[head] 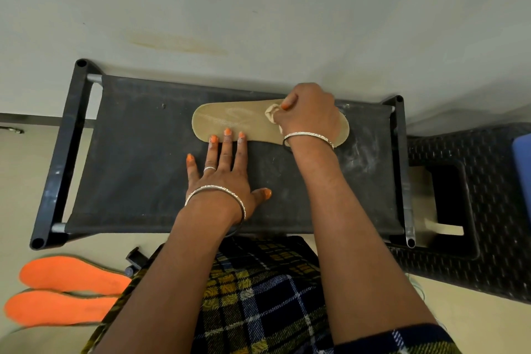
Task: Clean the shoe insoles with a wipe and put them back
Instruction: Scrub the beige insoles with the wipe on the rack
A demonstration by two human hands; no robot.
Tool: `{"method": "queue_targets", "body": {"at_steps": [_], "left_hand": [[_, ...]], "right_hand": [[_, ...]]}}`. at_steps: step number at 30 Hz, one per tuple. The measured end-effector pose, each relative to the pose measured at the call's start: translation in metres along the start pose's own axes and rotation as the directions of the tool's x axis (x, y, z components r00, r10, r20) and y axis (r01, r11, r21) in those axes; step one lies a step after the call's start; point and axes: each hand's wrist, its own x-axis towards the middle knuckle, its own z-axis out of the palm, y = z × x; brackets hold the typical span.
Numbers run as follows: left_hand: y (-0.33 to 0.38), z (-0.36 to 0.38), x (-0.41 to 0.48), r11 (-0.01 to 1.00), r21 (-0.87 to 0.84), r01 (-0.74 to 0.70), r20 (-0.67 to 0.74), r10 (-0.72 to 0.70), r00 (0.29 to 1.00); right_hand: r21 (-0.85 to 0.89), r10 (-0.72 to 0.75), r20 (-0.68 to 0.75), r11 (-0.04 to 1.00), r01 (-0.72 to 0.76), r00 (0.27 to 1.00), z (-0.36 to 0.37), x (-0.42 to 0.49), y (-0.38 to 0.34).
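1. You are working on a tan insole [230, 121] that is lying flat on the dark fabric shelf [143, 167] of a low rack, near the far edge, with its long side running left to right.
2. Your right hand [309, 112] is clenching a crumpled beige wipe [272, 113] and is pressing it on the insole, towards its right end.
3. Your left hand [227, 175] is grasping nothing; it is lying open, and three fingertips [227, 132] are pinning the near edge of the insole.
4. The insole is looking thin, light and bendable, so I think it is sliding easily on the fabric if you are not holding it down.
5. For lifting it, I would take it at one end or by the near edge; it will probably flop.
6. Two orange insoles [71, 273] are lying on the floor at your left, touching each other.
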Motion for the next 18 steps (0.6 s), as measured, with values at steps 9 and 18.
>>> {"method": "queue_targets", "body": {"at_steps": [9,18], "left_hand": [[0.002,0.001,0.000,1.000,0.020,0.003,-0.008,-0.003,1.000],[0.002,-0.001,-0.001,1.000,0.002,0.002,-0.002,-0.002,1.000]], "right_hand": [[0.050,-0.229,0.025,0.973,0.227,0.973,0.022,-0.017,-0.030],[-0.011,0.046,-0.012,0.999,-0.046,0.999,0.006,0.005,0.001]]}}
